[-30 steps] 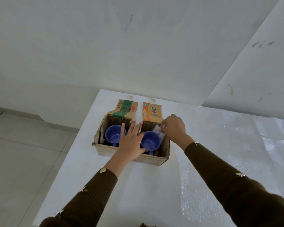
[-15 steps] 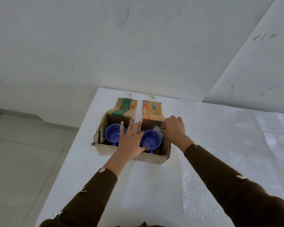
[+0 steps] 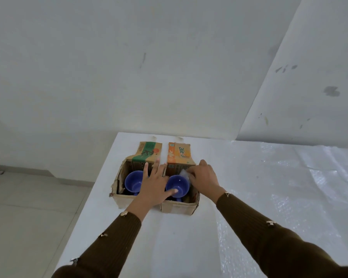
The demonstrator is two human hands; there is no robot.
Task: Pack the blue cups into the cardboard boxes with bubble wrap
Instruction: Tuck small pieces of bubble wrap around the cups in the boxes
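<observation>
While your left hand (image 3: 155, 185), its grip open and fingers spread, steadies the right cardboard box (image 3: 178, 207) holding a blue cup (image 3: 179, 183), your right hand (image 3: 205, 178) pinches bubble wrap (image 3: 184, 173) at that box's far side, so the next move is probably to tuck it down beside the cup.

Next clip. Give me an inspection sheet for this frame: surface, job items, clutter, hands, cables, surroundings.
Surface: white table, bubble wrap sheet spread over its right part.
Job's things: left box and right box side by side, flaps open; left cup and right cup upright inside, one each.
Clutter: nothing seen.
Hands: left hand flat across both boxes; right hand pinches bubble wrap piece beside right cup.
Cables: nothing seen.
Surroundings: marked white walls, pale floor left.
</observation>
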